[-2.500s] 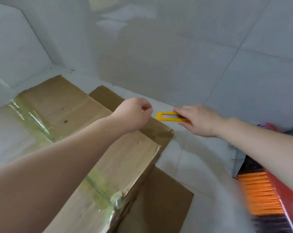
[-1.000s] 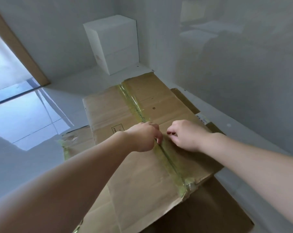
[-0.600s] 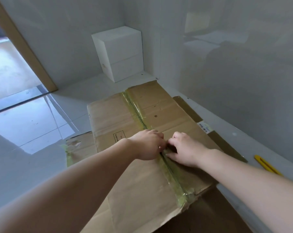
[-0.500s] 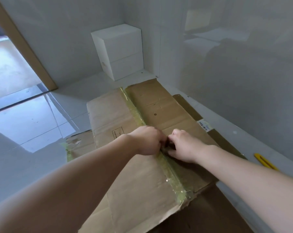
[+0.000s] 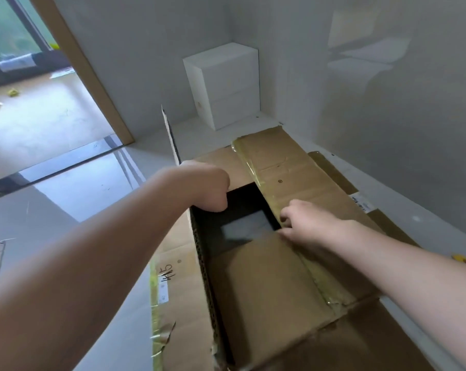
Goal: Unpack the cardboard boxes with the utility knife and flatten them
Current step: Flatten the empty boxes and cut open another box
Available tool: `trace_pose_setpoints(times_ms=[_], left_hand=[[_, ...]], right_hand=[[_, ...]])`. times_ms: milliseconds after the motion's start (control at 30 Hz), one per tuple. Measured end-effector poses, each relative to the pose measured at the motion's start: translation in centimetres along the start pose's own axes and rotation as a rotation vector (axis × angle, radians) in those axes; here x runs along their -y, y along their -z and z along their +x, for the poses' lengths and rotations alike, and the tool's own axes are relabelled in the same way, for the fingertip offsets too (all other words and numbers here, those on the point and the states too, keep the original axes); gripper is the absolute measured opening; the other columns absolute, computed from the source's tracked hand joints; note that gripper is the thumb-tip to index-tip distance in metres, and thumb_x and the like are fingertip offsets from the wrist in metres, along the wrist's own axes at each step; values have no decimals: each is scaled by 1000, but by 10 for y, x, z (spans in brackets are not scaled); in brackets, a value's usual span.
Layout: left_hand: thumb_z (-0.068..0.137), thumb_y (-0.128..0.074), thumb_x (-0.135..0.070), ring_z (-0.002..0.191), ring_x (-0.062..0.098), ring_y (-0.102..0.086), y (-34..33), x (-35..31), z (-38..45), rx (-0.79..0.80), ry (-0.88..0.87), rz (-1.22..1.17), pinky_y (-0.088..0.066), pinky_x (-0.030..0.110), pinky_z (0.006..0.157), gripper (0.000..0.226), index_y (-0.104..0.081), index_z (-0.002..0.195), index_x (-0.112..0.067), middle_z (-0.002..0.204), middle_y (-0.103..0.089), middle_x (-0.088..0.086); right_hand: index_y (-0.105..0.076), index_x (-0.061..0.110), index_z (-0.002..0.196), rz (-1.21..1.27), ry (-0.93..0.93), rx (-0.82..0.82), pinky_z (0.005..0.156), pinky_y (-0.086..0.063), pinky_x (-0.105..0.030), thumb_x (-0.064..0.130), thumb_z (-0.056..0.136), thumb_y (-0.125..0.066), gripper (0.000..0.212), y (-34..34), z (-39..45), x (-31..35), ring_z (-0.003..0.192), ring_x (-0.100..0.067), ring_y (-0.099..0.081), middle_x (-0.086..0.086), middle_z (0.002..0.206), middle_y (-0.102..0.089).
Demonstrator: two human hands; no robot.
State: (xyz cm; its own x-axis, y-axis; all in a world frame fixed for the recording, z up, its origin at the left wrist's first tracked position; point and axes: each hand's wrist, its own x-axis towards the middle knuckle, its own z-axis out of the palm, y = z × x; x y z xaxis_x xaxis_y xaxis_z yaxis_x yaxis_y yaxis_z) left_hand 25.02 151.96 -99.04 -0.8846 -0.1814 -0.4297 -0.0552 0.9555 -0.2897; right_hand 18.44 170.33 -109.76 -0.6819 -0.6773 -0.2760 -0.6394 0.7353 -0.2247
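Pale glossy floor tiles and grey walls surround a large cardboard box lying in the corner, its top seam parted. The left hand grips the edge of the left flap, which stands upright, while the right hand has its fingers curled over the taped edge of the right flap, which lies nearly flat. A dark opening shows between the hands, with something pale inside that cannot be made out.

Yellowed tape along the right flap may resist, and a hard pull could tear the cardboard. A short inner flap covers the near half and may snag. The yellow knife lies on the floor at the far right, well apart from both hands, just within the frame edge; a knee or elbow could land on it. A white box stands in the far corner.
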Motion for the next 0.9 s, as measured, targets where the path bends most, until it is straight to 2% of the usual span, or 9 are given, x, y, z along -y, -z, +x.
trace_pose_setpoints(times_ms=[100, 200, 367, 500, 567, 633, 733, 833, 900], left_hand=[[81, -50, -30, 82, 22, -60, -19, 20, -6, 17, 34, 50, -48, 28, 68, 21, -65, 90, -20, 85, -62, -2], [86, -48, -32, 90, 24, -60, -39, 34, -8, 96, 44, -26, -49, 32, 74, 26, -66, 100, -19, 99, -63, 1], [89, -46, -20, 99, 27, -59, -79, 50, -10, 165, 44, -94, -46, 30, 75, 29, -61, 112, -12, 112, -62, 7], [93, -47, -27, 108, 26, -56, -107, 51, -4, 222, 67, -188, -40, 27, 75, 43, -45, 131, -6, 124, -56, 10], [95, -45, -33, 114, 28, -53, -117, 47, 0, 247, 68, -209, -38, 27, 80, 51, -37, 135, -3, 129, -52, 13], [94, -46, -39, 111, 29, -54, -121, 46, 5, 230, 45, -173, -38, 28, 79, 50, -44, 130, -3, 126, -55, 13], [89, -54, -38, 90, 23, -58, -119, 46, 17, 143, 0, -155, -44, 30, 69, 36, -55, 111, -9, 108, -62, 8], [86, -56, -36, 77, 18, -56, -110, 36, 26, 78, -29, -180, -45, 30, 61, 22, -56, 95, -16, 92, -60, 2], [88, -53, -37, 79, 19, -58, -104, 24, 31, 56, -53, -202, -48, 30, 65, 22, -58, 93, -16, 92, -62, 2]], right_hand=[[-60, 18, 117, -18, 17, -4, 80, -46, -32, 42, 93, -56, 34, -1, 7, 15, 102, -26, -55, -4, 116, -50], [-60, 18, 117, -50, 37, 2, 81, -47, -33, 41, 93, -55, 34, -7, 13, 28, 104, -27, -54, -4, 118, -50], [-59, 15, 121, -27, 60, 49, 88, -49, -38, 36, 95, -53, 34, -20, 21, 42, 108, -27, -55, -4, 123, -50], [-55, 12, 120, -40, 44, 123, 89, -47, -36, 31, 97, -46, 31, -31, 20, 45, 109, -28, -55, -7, 123, -49], [-53, 11, 106, -50, 30, 121, 80, -45, -32, 29, 98, -44, 21, -32, 21, 45, 103, -28, -56, -7, 114, -48], [-51, 12, 100, -44, 13, 100, 75, -43, -31, 28, 98, -44, 18, -26, 20, 46, 99, -28, -56, -6, 110, -47], [-55, 11, 109, -29, 0, 63, 77, -47, -33, 30, 97, -45, 24, -11, 17, 44, 97, -27, -57, -6, 113, -47], [-47, 14, 84, -10, 8, 24, 68, -42, -30, 28, 97, -46, 19, 3, 10, 41, 86, -25, -54, -3, 101, -43], [-45, 14, 84, -32, 20, 10, 66, -39, -29, 28, 97, -46, 19, 11, 5, 39, 85, -26, -55, -3, 100, -41]])
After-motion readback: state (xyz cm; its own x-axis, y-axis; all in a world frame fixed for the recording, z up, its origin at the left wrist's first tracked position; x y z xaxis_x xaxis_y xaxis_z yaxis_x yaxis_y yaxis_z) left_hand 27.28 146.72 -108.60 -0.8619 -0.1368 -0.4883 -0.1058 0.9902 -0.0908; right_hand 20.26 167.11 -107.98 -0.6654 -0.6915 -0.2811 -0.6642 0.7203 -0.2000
